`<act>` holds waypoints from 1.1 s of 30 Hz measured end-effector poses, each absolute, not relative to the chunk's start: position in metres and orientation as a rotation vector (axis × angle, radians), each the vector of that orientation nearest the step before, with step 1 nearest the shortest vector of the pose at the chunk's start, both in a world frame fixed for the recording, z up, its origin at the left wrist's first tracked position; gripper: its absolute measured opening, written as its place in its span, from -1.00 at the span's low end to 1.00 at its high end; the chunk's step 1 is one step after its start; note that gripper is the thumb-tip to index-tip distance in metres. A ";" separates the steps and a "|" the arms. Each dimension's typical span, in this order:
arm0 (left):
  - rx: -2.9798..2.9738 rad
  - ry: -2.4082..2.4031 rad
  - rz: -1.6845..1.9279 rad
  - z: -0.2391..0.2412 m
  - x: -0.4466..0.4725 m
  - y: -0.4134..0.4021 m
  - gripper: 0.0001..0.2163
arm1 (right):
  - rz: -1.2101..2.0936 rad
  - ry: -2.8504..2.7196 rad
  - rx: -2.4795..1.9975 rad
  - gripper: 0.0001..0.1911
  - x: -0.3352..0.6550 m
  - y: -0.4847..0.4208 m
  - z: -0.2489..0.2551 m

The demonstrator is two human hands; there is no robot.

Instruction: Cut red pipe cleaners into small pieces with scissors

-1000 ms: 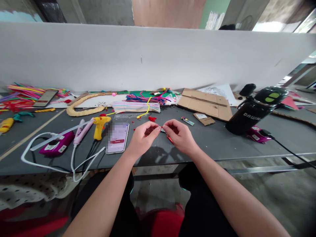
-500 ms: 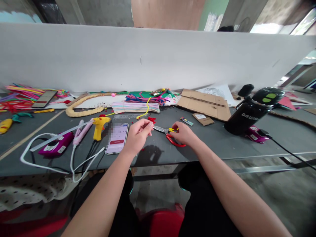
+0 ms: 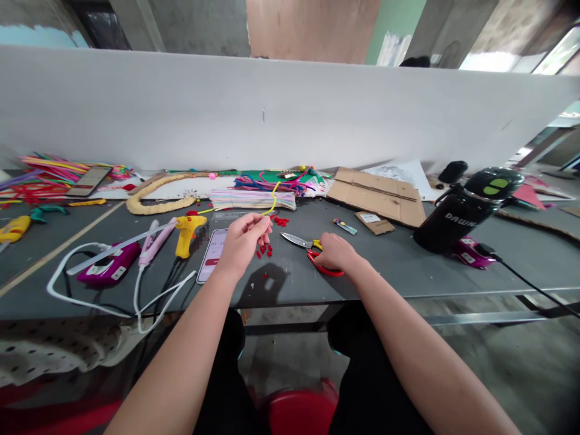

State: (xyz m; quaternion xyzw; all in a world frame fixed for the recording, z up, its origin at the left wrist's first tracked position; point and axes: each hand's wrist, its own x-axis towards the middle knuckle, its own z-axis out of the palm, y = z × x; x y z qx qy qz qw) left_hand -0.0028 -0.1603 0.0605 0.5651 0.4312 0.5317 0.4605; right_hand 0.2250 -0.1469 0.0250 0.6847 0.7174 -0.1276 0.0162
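Observation:
My left hand [image 3: 246, 240] is closed in a pinch over the table beside the phone [image 3: 212, 248]. What its fingertips hold, if anything, is too small to make out. My right hand [image 3: 336, 250] is wrapped round the red and yellow handles of a pair of scissors [image 3: 296, 240]. Their blades point left toward my left hand and look closed. Under and beside my left fingertips lie several small red cut pieces [image 3: 264, 249], with a red clump [image 3: 281, 222] a little farther back. A yellow pipe cleaner [image 3: 274, 196] runs down behind my left fingers.
To the left are a yellow glue gun [image 3: 185, 234], a pink stick-shaped tool [image 3: 153, 241], a purple power strip [image 3: 111, 264] and white cable. Behind lie bundled pipe cleaners [image 3: 254, 199]. On the right stand cardboard [image 3: 376, 194], a lighter [image 3: 345, 226] and a black bottle [image 3: 462, 208].
The scissors have drawn back right and down, away from my left fingertips, and their blades now show apart from them. My left hand has shifted slightly left, uncovering red pieces on the table.

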 end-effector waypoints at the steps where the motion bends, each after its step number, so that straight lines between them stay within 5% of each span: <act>1: 1.357 1.040 1.319 0.061 -0.004 -0.159 -0.79 | -0.403 2.228 2.120 -0.59 0.225 -0.147 0.027; 19: 0.899 0.836 1.400 0.058 -0.016 -0.140 -0.83 | -0.365 2.221 2.253 -0.61 0.238 -0.142 0.017; 24: 0.832 0.849 1.397 0.057 -0.014 -0.130 -0.81 | -0.651 2.327 2.467 -0.66 0.236 -0.116 0.006; 33: 0.817 0.826 1.336 0.046 -0.026 -0.109 -0.79 | -0.551 2.938 2.503 -0.58 0.238 -0.090 0.012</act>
